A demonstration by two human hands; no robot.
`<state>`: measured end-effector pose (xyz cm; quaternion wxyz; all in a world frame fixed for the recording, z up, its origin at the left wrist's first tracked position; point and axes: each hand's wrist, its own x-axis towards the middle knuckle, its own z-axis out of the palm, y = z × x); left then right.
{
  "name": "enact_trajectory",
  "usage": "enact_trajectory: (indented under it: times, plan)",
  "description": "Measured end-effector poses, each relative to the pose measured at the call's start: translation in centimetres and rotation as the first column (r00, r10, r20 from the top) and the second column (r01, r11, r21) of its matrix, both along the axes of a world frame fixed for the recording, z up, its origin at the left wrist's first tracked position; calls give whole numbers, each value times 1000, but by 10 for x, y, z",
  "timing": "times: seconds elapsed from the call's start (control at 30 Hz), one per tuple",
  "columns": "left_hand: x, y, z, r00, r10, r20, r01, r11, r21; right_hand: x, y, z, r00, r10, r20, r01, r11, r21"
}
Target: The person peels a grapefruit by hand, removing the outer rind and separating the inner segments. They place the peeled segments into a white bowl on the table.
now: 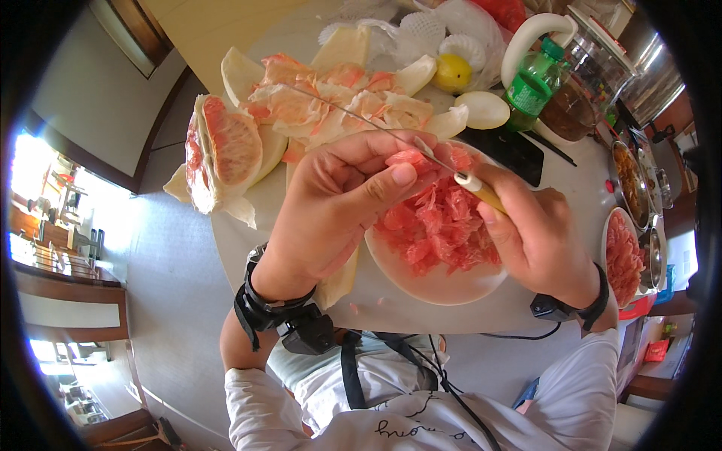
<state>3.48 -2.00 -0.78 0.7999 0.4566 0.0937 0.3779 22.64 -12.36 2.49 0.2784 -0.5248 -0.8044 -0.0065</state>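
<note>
Between its thumb and fingers my left hand pinches a piece of pink pomelo flesh. My right hand is closed round the pale handle of a knife, whose thin blade runs left across the fingers of my left hand. Both hands are above a white plate heaped with loose pomelo flesh. To the left, a peeled pomelo part sits on a piece of rind. Beyond my left hand lies a pile of torn membranes and thick rind pieces.
A green bottle stands at the back right beside a glass jug. A yellow fruit rests near white foam netting. A dark phone lies behind the plate. Another plate of pink flesh is at the right.
</note>
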Motion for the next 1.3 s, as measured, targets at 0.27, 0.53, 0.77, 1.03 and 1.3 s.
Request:
enact_trajectory:
  times: [0.27,0.53,0.77,1.03,1.3]
  plan:
    - [-4,5,-1,1000,-16,-20,19,992,126,5,0,4,996,40,81,-48,994,99]
    - [-5,5,2,998,48,-39,-44,995,91,7,0,11,995,27,98,-37,993,110]
    - [1,4,-1,990,8,-143,4,996,85,7,19,-2,834,-105,-541,-10,979,-206]
    - [3,-1,-3,979,-98,-178,119,987,110,6,28,-13,809,42,-586,-133,985,-113]
    - [5,-5,0,971,-76,-227,93,993,67,5,31,-24,766,88,-637,-179,981,-80]
